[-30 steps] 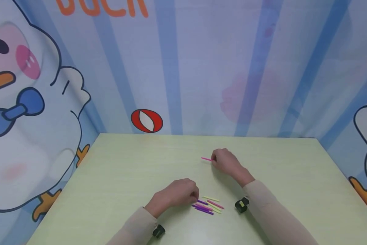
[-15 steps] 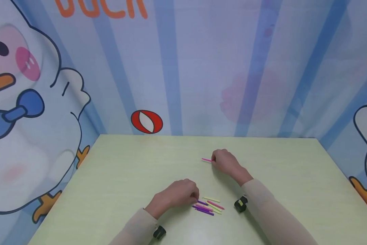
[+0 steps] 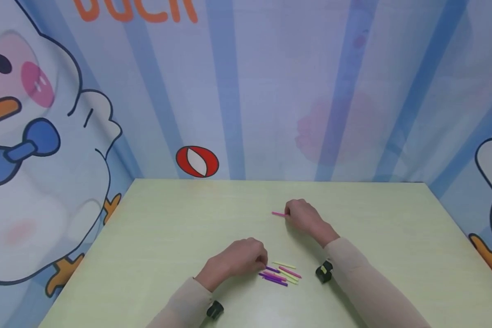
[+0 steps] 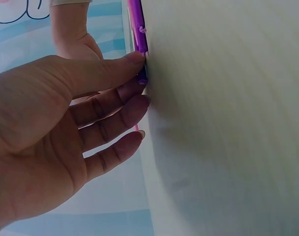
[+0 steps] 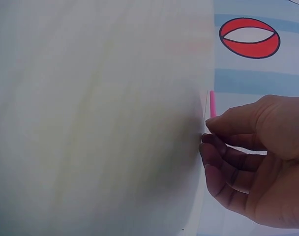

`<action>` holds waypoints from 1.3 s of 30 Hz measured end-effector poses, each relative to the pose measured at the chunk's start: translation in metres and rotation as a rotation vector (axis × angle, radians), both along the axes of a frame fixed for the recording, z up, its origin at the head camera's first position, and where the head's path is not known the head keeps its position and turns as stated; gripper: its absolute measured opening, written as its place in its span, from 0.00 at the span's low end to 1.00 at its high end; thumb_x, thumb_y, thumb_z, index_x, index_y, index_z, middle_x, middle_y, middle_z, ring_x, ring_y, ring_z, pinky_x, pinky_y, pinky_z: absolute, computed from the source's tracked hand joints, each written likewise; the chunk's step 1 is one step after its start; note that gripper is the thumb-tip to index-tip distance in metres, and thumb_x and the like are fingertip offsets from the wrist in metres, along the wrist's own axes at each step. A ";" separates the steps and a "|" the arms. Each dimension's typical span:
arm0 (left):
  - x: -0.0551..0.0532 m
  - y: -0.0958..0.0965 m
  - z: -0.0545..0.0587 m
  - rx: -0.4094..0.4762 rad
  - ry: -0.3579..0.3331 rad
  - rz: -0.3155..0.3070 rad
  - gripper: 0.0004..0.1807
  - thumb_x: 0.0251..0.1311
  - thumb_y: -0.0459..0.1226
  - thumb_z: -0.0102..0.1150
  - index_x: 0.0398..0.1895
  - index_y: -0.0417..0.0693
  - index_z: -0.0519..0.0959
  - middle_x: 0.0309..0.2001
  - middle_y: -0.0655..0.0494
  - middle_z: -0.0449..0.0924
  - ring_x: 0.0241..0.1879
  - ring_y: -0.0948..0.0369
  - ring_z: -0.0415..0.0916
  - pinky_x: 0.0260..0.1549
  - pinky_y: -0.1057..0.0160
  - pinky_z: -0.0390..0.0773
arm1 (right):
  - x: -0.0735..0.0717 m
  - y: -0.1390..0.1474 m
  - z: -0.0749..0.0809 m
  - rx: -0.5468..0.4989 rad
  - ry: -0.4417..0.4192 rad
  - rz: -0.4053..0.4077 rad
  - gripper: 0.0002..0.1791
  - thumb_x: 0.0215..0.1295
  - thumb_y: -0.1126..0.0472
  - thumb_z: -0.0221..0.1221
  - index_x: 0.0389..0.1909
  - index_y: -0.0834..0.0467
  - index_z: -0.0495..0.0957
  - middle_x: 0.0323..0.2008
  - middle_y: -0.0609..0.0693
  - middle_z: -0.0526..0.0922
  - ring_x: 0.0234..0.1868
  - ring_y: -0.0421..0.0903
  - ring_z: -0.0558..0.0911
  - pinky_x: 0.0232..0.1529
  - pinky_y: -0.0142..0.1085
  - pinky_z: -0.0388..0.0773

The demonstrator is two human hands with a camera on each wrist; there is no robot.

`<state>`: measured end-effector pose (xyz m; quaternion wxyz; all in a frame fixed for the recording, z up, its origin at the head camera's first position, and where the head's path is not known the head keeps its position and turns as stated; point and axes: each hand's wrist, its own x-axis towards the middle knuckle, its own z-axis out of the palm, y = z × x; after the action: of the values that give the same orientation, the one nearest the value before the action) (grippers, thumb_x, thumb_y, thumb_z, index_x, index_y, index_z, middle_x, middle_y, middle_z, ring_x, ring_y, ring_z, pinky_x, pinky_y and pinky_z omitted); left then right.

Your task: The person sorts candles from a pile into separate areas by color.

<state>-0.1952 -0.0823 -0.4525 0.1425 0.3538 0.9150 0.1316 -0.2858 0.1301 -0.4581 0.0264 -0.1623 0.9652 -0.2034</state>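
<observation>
In the head view, my right hand (image 3: 307, 217) is toward the back of the table, thumb and fingers pinching a thin pink stick (image 3: 277, 213). That stick (image 5: 212, 103) points out past the thumb in the right wrist view. Nearer the front, my left hand (image 3: 238, 258) is at the left end of a small group of sticks. Its thumb and forefinger pinch the end of a purple stick (image 4: 142, 77), low at the tabletop. Several purple, pink and yellow-green sticks (image 3: 288, 275) lie close together beside it, roughly parallel and partly overlapping.
The pale yellow-green table (image 3: 168, 228) ends at the back against a blue striped backdrop (image 3: 266, 91) with printed ducks and a red-and-white ball. Each sleeved wrist bears a small black camera (image 3: 323, 272).
Both hands hold nearly the same place and grip. The whole scene shifts only slightly in the head view; the group of sticks looks unchanged.
</observation>
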 end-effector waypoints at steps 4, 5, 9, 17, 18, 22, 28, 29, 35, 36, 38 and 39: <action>0.001 0.000 -0.003 0.007 -0.007 -0.008 0.02 0.61 0.37 0.68 0.36 0.53 0.88 0.31 0.68 0.81 0.33 0.71 0.74 0.39 0.71 0.76 | 0.002 0.000 -0.003 0.008 -0.023 0.007 0.05 0.67 0.69 0.60 0.35 0.64 0.84 0.31 0.53 0.83 0.32 0.46 0.81 0.37 0.41 0.80; 0.002 0.000 -0.004 0.007 -0.009 -0.009 0.03 0.62 0.37 0.68 0.36 0.53 0.88 0.31 0.68 0.81 0.33 0.71 0.74 0.39 0.71 0.76 | 0.002 0.000 -0.004 0.009 -0.029 0.009 0.05 0.67 0.69 0.59 0.36 0.64 0.84 0.31 0.53 0.83 0.32 0.47 0.81 0.37 0.40 0.80; 0.003 -0.001 -0.002 0.004 -0.002 -0.008 0.03 0.62 0.37 0.68 0.36 0.52 0.88 0.31 0.68 0.81 0.33 0.71 0.74 0.39 0.70 0.76 | 0.001 0.000 -0.004 0.010 -0.028 0.018 0.05 0.67 0.70 0.58 0.36 0.65 0.84 0.32 0.54 0.84 0.34 0.48 0.82 0.38 0.41 0.80; 0.003 0.000 0.003 0.007 0.003 -0.004 0.03 0.62 0.37 0.68 0.37 0.52 0.89 0.31 0.67 0.81 0.33 0.71 0.74 0.40 0.70 0.76 | 0.000 0.001 0.000 0.016 -0.022 0.027 0.06 0.66 0.70 0.58 0.36 0.66 0.84 0.33 0.55 0.84 0.35 0.50 0.83 0.39 0.43 0.81; 0.003 0.000 0.003 0.008 0.003 -0.003 0.03 0.62 0.37 0.68 0.37 0.52 0.89 0.31 0.67 0.81 0.33 0.70 0.74 0.40 0.70 0.76 | 0.000 0.001 0.000 0.018 -0.023 0.026 0.06 0.66 0.70 0.58 0.36 0.66 0.84 0.33 0.55 0.84 0.35 0.50 0.83 0.39 0.43 0.81; 0.001 0.000 0.002 0.011 0.001 -0.001 0.04 0.62 0.37 0.68 0.38 0.52 0.89 0.32 0.67 0.81 0.33 0.70 0.74 0.40 0.70 0.76 | -0.002 0.001 0.002 0.023 -0.028 0.019 0.06 0.67 0.70 0.57 0.36 0.66 0.83 0.33 0.55 0.84 0.34 0.49 0.82 0.39 0.42 0.80; 0.000 0.000 0.004 0.007 0.006 -0.012 0.03 0.62 0.36 0.68 0.37 0.52 0.89 0.32 0.67 0.81 0.34 0.70 0.75 0.40 0.70 0.77 | -0.004 0.004 0.002 0.011 -0.017 0.037 0.07 0.66 0.70 0.57 0.36 0.66 0.84 0.34 0.55 0.84 0.36 0.50 0.82 0.40 0.43 0.81; 0.000 0.000 0.004 0.005 0.006 -0.012 0.03 0.62 0.36 0.68 0.37 0.52 0.89 0.32 0.67 0.81 0.34 0.70 0.75 0.41 0.70 0.77 | -0.004 0.005 0.002 0.007 -0.012 0.040 0.07 0.66 0.70 0.57 0.36 0.66 0.84 0.34 0.55 0.84 0.36 0.50 0.82 0.40 0.43 0.81; -0.001 0.000 0.004 0.004 -0.002 -0.001 0.04 0.63 0.37 0.68 0.38 0.52 0.89 0.32 0.67 0.81 0.34 0.70 0.74 0.41 0.70 0.77 | 0.000 0.009 0.006 -0.006 -0.023 0.032 0.08 0.67 0.68 0.57 0.37 0.67 0.83 0.36 0.57 0.85 0.35 0.49 0.81 0.39 0.43 0.80; 0.000 0.000 0.003 0.005 -0.005 0.002 0.04 0.63 0.37 0.68 0.38 0.52 0.89 0.32 0.67 0.81 0.34 0.70 0.74 0.41 0.70 0.77 | 0.001 0.009 0.007 -0.008 -0.030 0.033 0.08 0.67 0.68 0.57 0.38 0.67 0.83 0.36 0.57 0.84 0.35 0.49 0.81 0.39 0.43 0.80; 0.000 0.000 0.004 0.004 -0.008 0.004 0.03 0.63 0.37 0.68 0.38 0.53 0.89 0.32 0.67 0.81 0.34 0.70 0.74 0.41 0.70 0.77 | 0.006 0.008 0.011 -0.003 -0.035 0.039 0.08 0.67 0.67 0.58 0.40 0.68 0.83 0.37 0.58 0.84 0.35 0.48 0.81 0.40 0.43 0.80; 0.000 0.000 0.003 0.003 -0.011 0.006 0.03 0.62 0.37 0.68 0.37 0.53 0.89 0.32 0.67 0.81 0.34 0.71 0.74 0.40 0.70 0.77 | 0.008 0.007 0.012 0.001 -0.035 0.045 0.09 0.67 0.67 0.58 0.40 0.68 0.83 0.38 0.58 0.84 0.35 0.48 0.81 0.40 0.43 0.80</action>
<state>-0.1950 -0.0826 -0.4490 0.1465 0.3506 0.9150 0.1355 -0.2779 0.1375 -0.4458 0.0480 -0.1804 0.9608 -0.2050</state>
